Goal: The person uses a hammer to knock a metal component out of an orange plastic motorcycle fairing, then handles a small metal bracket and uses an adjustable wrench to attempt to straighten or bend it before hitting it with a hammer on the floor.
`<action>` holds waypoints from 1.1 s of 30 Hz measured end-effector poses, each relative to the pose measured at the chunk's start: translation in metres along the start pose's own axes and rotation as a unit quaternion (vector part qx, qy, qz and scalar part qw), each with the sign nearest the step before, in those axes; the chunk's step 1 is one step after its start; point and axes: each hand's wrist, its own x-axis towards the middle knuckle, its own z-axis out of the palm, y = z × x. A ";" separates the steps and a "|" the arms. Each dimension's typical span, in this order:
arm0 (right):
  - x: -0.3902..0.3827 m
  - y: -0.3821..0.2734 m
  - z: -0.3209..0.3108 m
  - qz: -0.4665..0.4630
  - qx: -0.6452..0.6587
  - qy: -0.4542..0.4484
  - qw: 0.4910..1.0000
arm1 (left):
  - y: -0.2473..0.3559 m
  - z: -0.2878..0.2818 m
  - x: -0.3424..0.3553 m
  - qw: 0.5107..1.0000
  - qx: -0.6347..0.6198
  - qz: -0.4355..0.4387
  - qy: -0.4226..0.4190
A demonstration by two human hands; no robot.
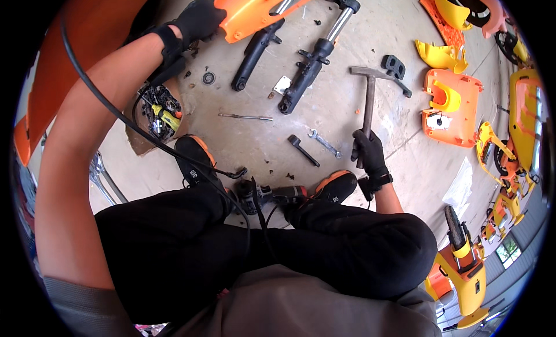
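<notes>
My right hand [370, 154], in a black glove, is closed around the lower handle of a hammer [369, 102], whose metal head points away from me over the floor. At the upper left my left hand [200, 21], gloved too, grips the edge of an orange plastic panel [246, 15]; its fingertips are partly hidden. Beyond the hammer's head lies a black pedal-like part [395, 68]. Two black fork legs, a longer one [313, 65] with a silver tube and a shorter one [255, 53], lie between my hands.
An open-end wrench [324, 143], a black socket wrench [303, 150] and a thin rod [245, 116] lie on the floor. A power drill [260, 195] rests between my shoes. A cardboard box [156, 117] of screws stands left. Orange and yellow panels [454, 105] lie right. A black cable [104, 99] crosses my left arm.
</notes>
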 end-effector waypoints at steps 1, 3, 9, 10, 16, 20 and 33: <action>0.002 0.003 -0.004 -0.005 -0.072 -0.015 0.997 | 0.004 0.000 -0.004 0.998 -0.045 -0.038 -0.011; 0.007 0.002 -0.016 -0.184 -0.452 -0.012 0.873 | 0.004 0.001 -0.013 0.996 -0.065 -0.055 -0.017; 0.001 -0.090 0.021 -0.297 -0.425 -0.007 0.855 | -0.018 0.003 -0.014 0.992 -0.044 -0.105 -0.053; 0.003 -0.101 0.031 -0.327 -0.408 -0.020 0.852 | -0.018 0.001 -0.019 0.993 -0.002 -0.102 -0.063; 0.014 -0.110 0.056 -0.286 -0.375 -0.094 0.877 | 0.029 0.005 -0.075 0.911 0.307 0.277 -0.016; 0.020 -0.089 0.044 -0.272 -0.388 -0.034 0.880 | 0.055 0.084 -0.073 0.935 0.164 0.303 -0.084; 0.023 -0.023 0.002 -0.196 -0.388 0.106 0.894 | 0.061 0.168 -0.043 0.934 0.230 0.259 -0.083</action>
